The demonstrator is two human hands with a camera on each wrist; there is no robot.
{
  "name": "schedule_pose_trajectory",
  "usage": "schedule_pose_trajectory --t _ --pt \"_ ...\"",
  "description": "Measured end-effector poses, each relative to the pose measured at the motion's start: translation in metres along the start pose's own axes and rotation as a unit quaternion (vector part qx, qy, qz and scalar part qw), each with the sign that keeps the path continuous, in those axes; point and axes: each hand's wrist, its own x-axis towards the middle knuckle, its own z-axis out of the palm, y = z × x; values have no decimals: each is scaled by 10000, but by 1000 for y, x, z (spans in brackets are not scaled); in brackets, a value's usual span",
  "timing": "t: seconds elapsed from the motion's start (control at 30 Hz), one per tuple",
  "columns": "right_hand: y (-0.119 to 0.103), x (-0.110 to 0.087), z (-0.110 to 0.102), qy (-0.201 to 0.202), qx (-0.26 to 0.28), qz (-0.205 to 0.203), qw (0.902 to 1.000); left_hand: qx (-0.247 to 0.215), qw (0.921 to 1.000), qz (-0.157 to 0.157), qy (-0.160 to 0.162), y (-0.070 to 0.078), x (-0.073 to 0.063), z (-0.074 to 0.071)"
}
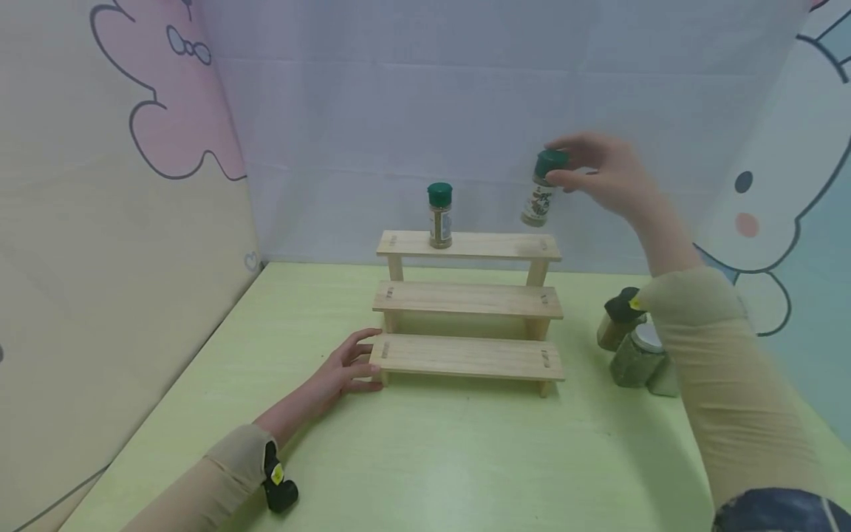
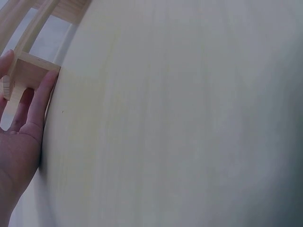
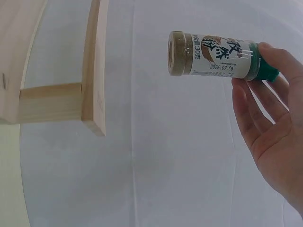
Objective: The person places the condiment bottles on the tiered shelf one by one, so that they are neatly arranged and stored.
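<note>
My right hand (image 1: 605, 174) pinches a spice jar (image 3: 220, 56) by its green cap, thumb and fingertips on it. The jar has a white printed label and hangs slightly tilted, in the air above the right end of a three-step wooden rack (image 1: 465, 360). A similar green-capped jar (image 1: 440, 216) stands upright on the top step, left of centre. Down at the left end of the lowest step, my left hand (image 1: 335, 377) rests with straight, spread fingers against the wood. In the left wrist view, its fingers (image 2: 40, 104) reach around the step's end.
To the right of the rack, a black-capped jar (image 1: 620, 323), a white-lidded jar (image 1: 638, 357) and another jar partly hidden by my right sleeve stand on the pale green table (image 1: 425, 458). A pale cloth wall (image 1: 332, 148) rises behind the rack.
</note>
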Motion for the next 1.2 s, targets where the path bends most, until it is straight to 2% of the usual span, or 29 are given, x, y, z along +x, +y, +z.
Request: schedule_pose_trajectory --t 0.27,0.53,0.83,1.2 --pt "2 9 31 320 719 -269 9965 -15 10000 27 1 -1 -1 0" --pt "11 11 56 420 1009 -203 9938 -26 10000 44 -22 1 -3 1" --pt "19 5 72 325 1007 42 9944 -77 9999 87 -23 0 -1 1" --pt "27 8 83 201 885 164 9957 -123 9999 84 -35 -1 0 0"
